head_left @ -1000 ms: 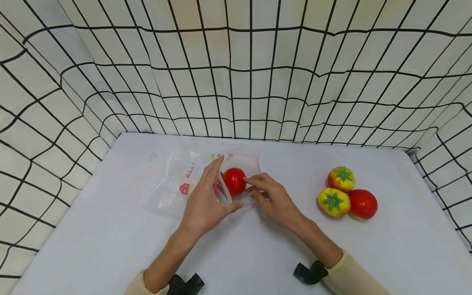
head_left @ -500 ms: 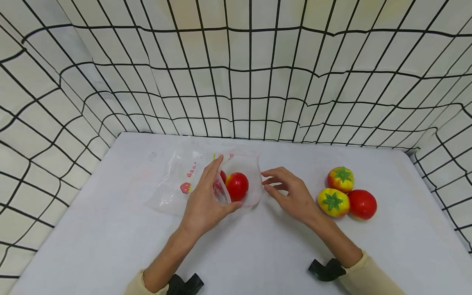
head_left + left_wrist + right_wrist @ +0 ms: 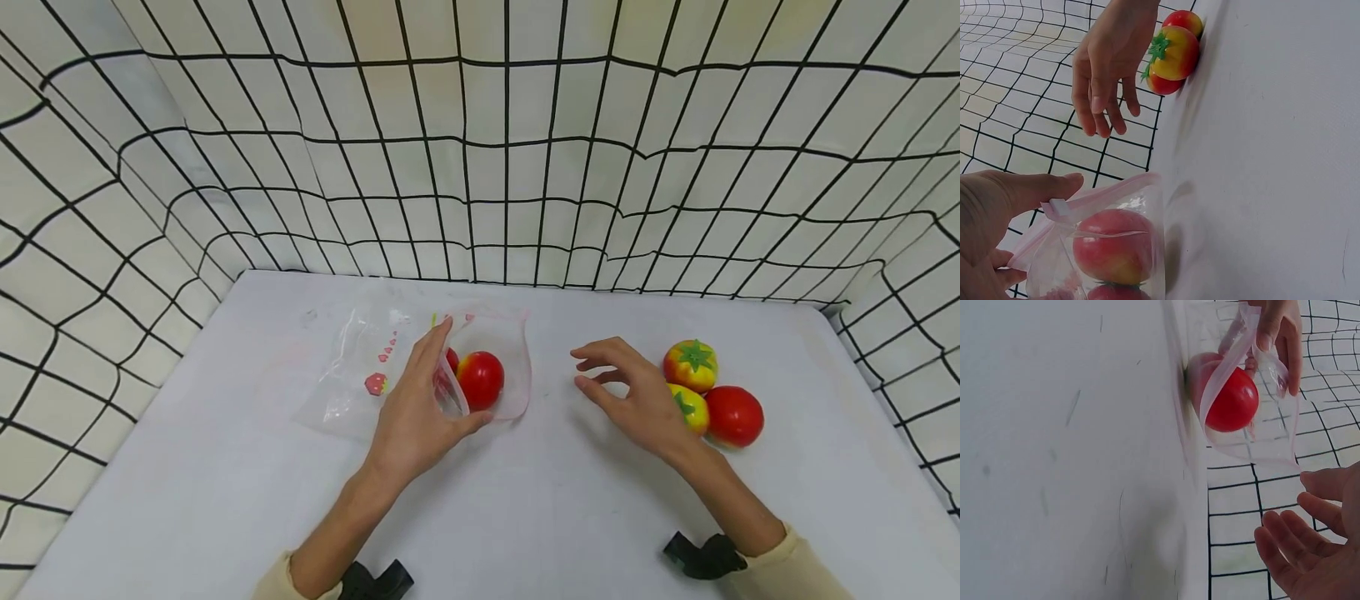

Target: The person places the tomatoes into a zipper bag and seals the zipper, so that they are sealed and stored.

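A clear zip bag (image 3: 345,392) with a pink rim and strawberry prints lies on the white table, its mouth facing right. My left hand (image 3: 416,408) holds that mouth apart, the thumb on the rim in the left wrist view. Just inside the mouth sits a red tomato (image 3: 481,380); another red one (image 3: 452,360) is partly hidden behind the bag's edge. My right hand (image 3: 637,396) hovers between the bag and three loose tomatoes, holding nothing, fingers loosely bent. Those are a yellow-red tomato (image 3: 691,365), a yellow one (image 3: 692,408) partly covered by the hand, and a red one (image 3: 735,416).
Black netting (image 3: 480,167) over white walls surrounds the back and sides of the table (image 3: 480,517). Each wrist carries a black camera mount, like the right one (image 3: 705,556).
My right hand has let go of the red tomato at the bag's mouth and moved right, towards the loose tomatoes. That tomato settled slightly lower. The left hand stays on the bag.
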Demonstrator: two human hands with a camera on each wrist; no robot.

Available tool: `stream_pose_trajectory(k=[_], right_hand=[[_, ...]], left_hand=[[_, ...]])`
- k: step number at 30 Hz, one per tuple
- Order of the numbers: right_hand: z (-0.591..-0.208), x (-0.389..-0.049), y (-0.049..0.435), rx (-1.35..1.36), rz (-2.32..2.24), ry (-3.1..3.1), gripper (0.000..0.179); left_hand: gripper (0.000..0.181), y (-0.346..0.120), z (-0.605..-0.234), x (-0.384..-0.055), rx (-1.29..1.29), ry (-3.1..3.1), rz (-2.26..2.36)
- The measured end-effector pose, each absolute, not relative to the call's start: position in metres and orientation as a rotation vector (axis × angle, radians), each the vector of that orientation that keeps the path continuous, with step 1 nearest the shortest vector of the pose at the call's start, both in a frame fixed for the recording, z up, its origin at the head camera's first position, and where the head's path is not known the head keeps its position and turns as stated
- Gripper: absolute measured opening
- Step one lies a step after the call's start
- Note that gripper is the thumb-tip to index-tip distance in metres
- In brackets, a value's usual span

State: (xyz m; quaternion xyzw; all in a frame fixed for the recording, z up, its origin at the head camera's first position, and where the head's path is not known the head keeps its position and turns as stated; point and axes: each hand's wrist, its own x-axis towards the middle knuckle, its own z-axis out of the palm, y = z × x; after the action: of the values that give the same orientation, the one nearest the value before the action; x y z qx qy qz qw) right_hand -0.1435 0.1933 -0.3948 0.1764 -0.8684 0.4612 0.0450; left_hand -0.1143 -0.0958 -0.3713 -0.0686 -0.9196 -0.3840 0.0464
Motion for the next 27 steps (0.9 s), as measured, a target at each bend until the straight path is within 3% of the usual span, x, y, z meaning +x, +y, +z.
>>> stream_pose_trajectory(k=[27], right_hand=[[-0.386,-0.127,0.246,0.450,1.190,-2.652,0.038]], left_hand=[[0.121,-0.097,-0.374,-0.110,-0.218,-2.780,-1.152]])
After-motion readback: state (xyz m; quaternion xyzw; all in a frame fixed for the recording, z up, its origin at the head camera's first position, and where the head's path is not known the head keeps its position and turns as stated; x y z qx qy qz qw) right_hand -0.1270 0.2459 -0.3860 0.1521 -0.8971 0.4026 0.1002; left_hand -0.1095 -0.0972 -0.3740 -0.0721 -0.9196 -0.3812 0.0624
